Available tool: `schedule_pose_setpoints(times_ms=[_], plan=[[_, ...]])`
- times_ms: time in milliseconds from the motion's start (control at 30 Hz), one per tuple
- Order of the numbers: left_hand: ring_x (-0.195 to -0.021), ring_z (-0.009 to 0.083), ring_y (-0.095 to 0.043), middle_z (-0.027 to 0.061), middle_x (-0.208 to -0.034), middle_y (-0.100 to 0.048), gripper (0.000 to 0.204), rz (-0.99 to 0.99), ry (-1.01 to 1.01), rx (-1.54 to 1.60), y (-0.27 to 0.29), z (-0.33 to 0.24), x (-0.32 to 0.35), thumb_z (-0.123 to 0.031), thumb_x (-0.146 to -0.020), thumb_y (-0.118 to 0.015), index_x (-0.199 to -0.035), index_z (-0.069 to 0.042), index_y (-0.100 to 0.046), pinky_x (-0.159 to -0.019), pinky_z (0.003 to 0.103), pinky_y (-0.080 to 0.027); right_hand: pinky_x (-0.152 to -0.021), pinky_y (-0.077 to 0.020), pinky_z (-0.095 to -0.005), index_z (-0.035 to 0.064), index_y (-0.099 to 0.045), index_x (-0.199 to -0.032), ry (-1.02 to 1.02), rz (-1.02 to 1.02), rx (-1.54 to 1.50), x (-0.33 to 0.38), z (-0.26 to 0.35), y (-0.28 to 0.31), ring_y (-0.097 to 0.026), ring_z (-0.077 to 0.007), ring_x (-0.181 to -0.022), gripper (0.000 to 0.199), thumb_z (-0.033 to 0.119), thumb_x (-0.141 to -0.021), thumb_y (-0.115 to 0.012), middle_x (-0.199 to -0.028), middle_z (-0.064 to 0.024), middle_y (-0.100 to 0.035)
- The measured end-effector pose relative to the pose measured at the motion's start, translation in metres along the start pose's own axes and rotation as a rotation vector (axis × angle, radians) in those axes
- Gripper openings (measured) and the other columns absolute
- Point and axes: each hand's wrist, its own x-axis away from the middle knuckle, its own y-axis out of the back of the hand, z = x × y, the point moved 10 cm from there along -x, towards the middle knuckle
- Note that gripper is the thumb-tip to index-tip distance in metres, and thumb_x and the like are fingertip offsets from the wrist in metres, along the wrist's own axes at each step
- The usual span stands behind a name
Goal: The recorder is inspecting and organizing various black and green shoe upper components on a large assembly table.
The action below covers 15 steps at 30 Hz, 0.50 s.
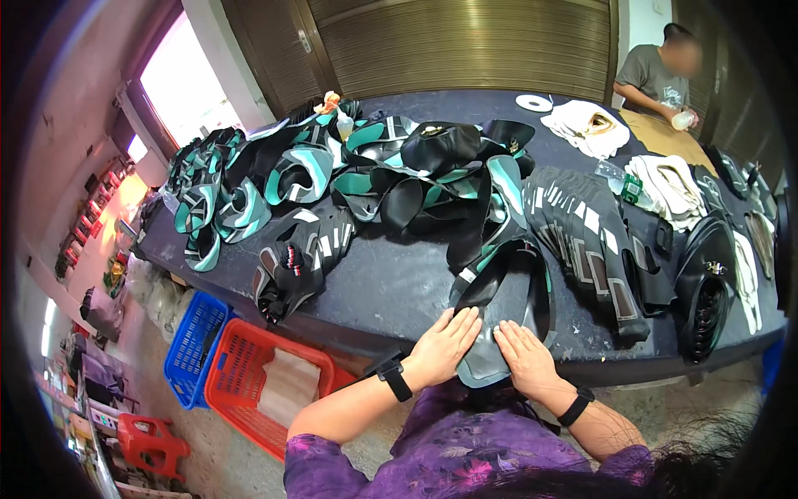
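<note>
I have both hands flat, fingers spread, gripping nothing: left hand (445,343) and right hand (525,358) press one black piece (499,320) at the worktop (391,291) edge; heaps (432,166) beyond look unworked, so I judge most remains.

head-worn fisheye, looking down, table (399,283) close

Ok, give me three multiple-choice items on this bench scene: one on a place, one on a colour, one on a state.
1. Where do both hands rest?
A. on the black piece at the table's near edge
B. in the red basket
C. on the white stack

2. What colour is the basket beside the red basket?
A. green
B. blue
C. yellow

3. How are the hands?
A. fists
B. pinching a tool
C. flat, fingers extended

Answers:
1 A: the left hand and right hand press the black piece.
2 B: the blue basket adjoins the red basket.
3 C: the palms lie flat.
</note>
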Motion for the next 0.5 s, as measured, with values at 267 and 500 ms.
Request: schedule_pose_setpoints(times_ms=[267,500], plan=[[-0.128,0.0194,-0.023,0.0095,-0.134,-0.033,0.09,0.158,-0.305,-0.203,0.039,0.01,-0.017,-0.036,-0.052,-0.072,-0.127,-0.006,-0.034,-0.106,0.041,-0.013,-0.082,-0.0426,-0.029,0.0075,-0.058,-0.089,0.453,0.116,-0.167,-0.002,0.016,0.063,-0.054,-0.02,-0.096,0.02,0.014,-0.071,-0.051,-0.095,-0.0052,-0.059],[-0.118,0.0234,-0.039,0.0124,-0.13,-0.038,0.047,0.008,-0.534,-0.192,0.015,-0.028,-0.071,-0.019,-0.078,-0.042,-0.124,-0.012,-0.038,-0.103,0.036,-0.023,-0.095,-0.0336,-0.0347,0.0132,-0.061,-0.067,0.472,0.3,-0.047,0.023,-0.019,0.098,-0.052,-0.0211,-0.101,0.012,0.018,-0.064,-0.051,-0.087,0.0022,-0.06]])
